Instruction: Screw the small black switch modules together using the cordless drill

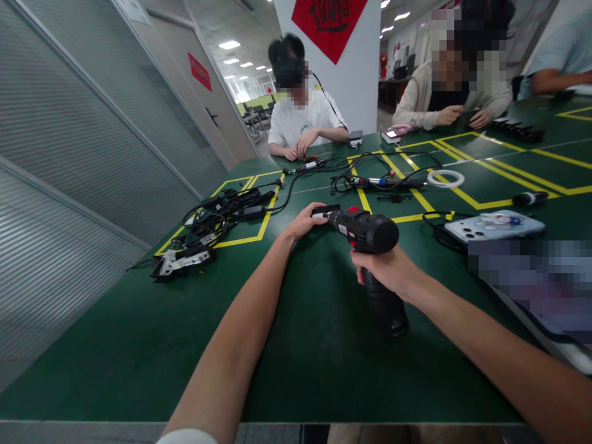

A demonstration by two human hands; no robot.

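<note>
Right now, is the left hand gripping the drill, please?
No, the right hand grips the drill; the left hand is near its tip.

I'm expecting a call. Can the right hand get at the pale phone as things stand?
Probably not straight away: the right hand grips the power drill. Otherwise the way looks free, with the phone lying uncovered to the right.
</note>
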